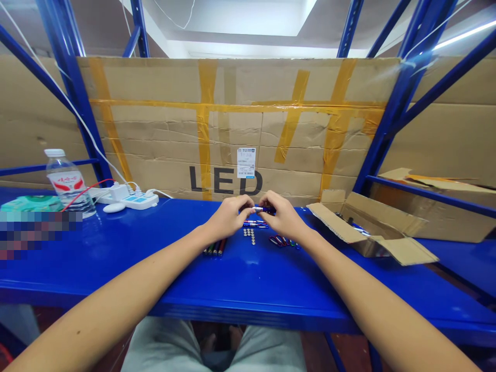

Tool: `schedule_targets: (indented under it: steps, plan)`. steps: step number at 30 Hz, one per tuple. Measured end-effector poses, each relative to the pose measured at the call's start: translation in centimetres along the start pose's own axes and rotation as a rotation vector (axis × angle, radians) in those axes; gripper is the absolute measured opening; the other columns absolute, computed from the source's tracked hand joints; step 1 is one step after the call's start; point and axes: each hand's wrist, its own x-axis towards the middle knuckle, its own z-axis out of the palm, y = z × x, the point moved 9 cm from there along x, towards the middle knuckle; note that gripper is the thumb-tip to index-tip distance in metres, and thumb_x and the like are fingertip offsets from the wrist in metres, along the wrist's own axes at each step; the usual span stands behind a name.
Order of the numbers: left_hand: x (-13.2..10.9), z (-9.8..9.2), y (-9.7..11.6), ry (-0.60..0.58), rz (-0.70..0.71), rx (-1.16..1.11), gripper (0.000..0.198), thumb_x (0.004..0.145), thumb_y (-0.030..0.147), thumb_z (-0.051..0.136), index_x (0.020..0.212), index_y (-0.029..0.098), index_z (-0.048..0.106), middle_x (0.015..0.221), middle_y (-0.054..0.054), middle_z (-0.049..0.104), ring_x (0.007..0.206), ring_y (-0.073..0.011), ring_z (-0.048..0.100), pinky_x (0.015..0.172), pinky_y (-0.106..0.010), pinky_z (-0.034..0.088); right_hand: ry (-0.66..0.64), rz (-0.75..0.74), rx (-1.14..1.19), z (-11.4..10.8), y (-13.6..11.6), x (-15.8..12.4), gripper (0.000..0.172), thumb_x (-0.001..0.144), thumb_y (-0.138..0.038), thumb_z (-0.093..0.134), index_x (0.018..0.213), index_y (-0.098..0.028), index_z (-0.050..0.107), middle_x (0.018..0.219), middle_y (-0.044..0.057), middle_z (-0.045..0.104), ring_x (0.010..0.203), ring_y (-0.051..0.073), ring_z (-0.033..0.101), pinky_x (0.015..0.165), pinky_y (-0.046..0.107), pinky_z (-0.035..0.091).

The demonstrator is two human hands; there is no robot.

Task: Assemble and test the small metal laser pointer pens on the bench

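On top of the glossy blue table (256, 284), an open brown cardboard box (387, 213) stands to my right; near the middle, my left hand (232, 213) and right hand (283, 214) each pinch one end of a slim silver-and-dark-blue cylinder (258, 209), held beyond a cluster of small round silver discs (252, 236) on the table surface

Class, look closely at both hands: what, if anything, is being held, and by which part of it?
A slim pen-like tube: the left hand has its silver end at the fingertips, and the right hand holds its dark end.
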Motion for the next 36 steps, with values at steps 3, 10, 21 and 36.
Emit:
schedule_targets:
  steps: [3,10,21,36]
  plan:
    - [0.0,0.0,-0.1,-0.003,-0.007,-0.008,0.004,0.086,0.016,0.058,0.082,0.016,0.061,0.075,0.0,0.067,0.069,-0.0125,0.06,0.066,-0.024,0.044,0.001,0.012,0.008,-0.1,0.2,0.0,0.013,0.078,-0.01,0.056,0.079,-0.02,0.048,0.077,0.001,0.051,0.072,0.015,0.047,0.065,0.028,0.036]
    - [-0.1,0.0,-0.8,0.004,-0.045,-0.045,0.005,0.084,0.015,0.059,0.08,0.016,0.062,0.071,0.001,0.067,0.064,-0.0111,0.059,0.063,-0.023,0.044,0.02,-0.102,0.017,-0.2,-1.1,-0.1,0.011,0.081,-0.009,0.057,0.077,-0.019,0.054,0.076,0.002,0.053,0.074,0.016,0.05,0.068,0.029,0.038]
    - [-0.6,-0.4,0.7,0.082,0.149,0.055,0.009,0.086,0.011,0.056,0.081,0.016,0.062,0.07,0.0,0.067,0.063,-0.0109,0.061,0.06,-0.021,0.045,-0.03,0.095,0.164,-0.3,-0.8,0.1,0.016,0.081,-0.026,0.065,0.07,-0.017,0.057,0.069,0.001,0.055,0.066,0.014,0.047,0.062,0.028,0.037]
    - [-0.9,0.2,2.6,0.009,0.321,0.176,0.014,0.089,0.008,0.046,0.09,0.015,0.058,0.078,-0.004,0.068,0.071,-0.013,0.063,0.065,-0.024,0.049,-0.307,0.555,0.792,2.9,2.1,-1.4,0.034,0.076,-0.045,0.068,0.066,-0.015,0.055,0.054,-0.005,0.042,0.043,0.005,0.032,0.042,0.022,0.024]
